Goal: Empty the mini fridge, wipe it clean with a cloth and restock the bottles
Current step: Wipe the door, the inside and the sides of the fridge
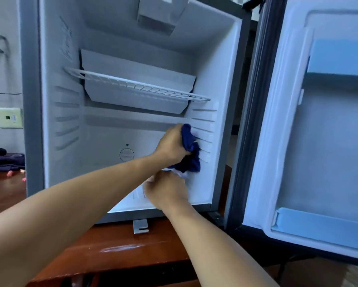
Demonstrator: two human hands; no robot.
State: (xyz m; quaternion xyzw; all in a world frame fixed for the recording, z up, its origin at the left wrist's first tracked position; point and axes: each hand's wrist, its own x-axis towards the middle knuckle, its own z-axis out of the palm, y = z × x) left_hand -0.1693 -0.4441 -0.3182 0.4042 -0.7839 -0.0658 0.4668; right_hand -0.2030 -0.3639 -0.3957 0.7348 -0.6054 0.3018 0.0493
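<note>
Head | L hand (172,145) grips blue cloth (191,154) | R hand (166,190) curled, contents unclear | no legible labels

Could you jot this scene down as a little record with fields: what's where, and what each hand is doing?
mini fridge: door open, no bottles visible inside
wire shelf: bare
left hand: grips dark blue cloth against the right inner wall
right hand: low by the wall, fingers curled; grasp unclear
door: swung right
stage: wiping

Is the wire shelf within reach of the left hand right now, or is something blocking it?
Probably yes. The left hand grips the blue cloth just below the wire shelf, with nothing between them and no bottles on it.
</note>
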